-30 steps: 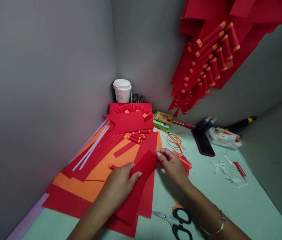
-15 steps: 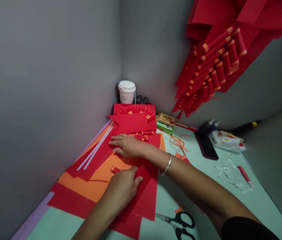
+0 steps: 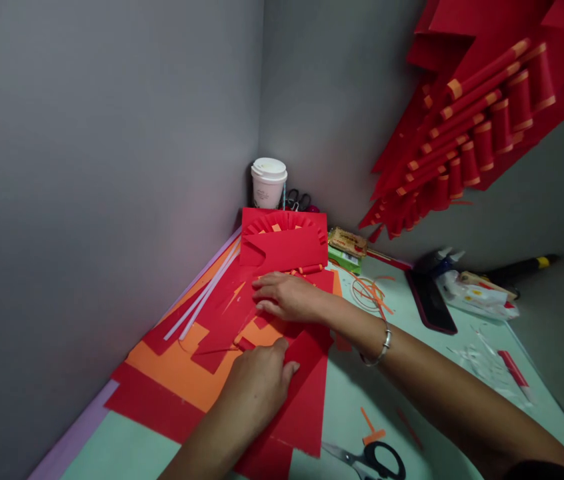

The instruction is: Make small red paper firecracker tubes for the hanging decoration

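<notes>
My left hand (image 3: 261, 377) is closed, thumb and fingers pinching the edge of a red paper sheet (image 3: 307, 373). Farther back, my right hand (image 3: 289, 297) lies palm down with fingers stretched out over the red and orange sheets. A small red roll (image 3: 246, 344) with an orange end shows just behind my left hand, partly covered by it. Red rolls with orange ends (image 3: 311, 269) lie beyond my right hand. A folded red paper piece (image 3: 285, 248) rests behind them. Two pale strips (image 3: 201, 293) lie across the sheets on the left.
Black-handled scissors (image 3: 385, 460) lie at the front. On the right are a dark phone (image 3: 431, 301), a red glue stick (image 3: 515, 373) and white scraps. A lidded white cup (image 3: 269, 183) stands in the corner. Red paper firecrackers (image 3: 485, 143) hang at upper right.
The view has shifted, moving most things rightward. The red sheet under the pale strips has moved, uncovering more orange paper. Both hands keep much the same pose.
</notes>
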Action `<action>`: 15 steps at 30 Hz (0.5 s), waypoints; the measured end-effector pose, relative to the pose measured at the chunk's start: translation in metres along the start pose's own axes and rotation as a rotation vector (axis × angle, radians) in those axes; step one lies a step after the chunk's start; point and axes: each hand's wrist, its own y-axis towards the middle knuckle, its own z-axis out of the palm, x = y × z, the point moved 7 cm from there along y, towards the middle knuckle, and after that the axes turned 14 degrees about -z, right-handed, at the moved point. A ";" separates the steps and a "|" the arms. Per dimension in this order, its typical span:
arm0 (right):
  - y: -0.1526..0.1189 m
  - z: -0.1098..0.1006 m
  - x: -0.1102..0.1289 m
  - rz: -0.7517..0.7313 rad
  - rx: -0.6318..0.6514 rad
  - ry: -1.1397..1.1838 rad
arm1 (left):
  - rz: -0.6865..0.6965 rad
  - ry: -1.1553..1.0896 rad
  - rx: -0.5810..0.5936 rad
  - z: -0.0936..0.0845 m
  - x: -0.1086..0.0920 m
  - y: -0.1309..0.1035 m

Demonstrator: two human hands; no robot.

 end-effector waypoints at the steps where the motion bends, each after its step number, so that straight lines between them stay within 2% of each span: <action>1: 0.009 0.000 0.000 -0.008 -0.011 -0.003 | -0.001 -0.001 -0.001 0.000 0.000 0.000; 5: 0.044 0.014 0.001 -0.028 0.031 -0.012 | -0.002 -0.007 0.002 0.002 0.001 0.001; 7: 0.051 0.022 0.002 -0.020 0.067 -0.016 | 0.001 -0.010 0.000 0.002 0.002 0.002; 10: 0.041 0.026 0.008 -0.031 0.092 -0.003 | 0.003 -0.016 0.001 0.003 0.002 0.002; 15: 0.013 0.018 0.010 -0.050 0.095 0.026 | -0.002 -0.024 0.006 0.005 0.001 0.000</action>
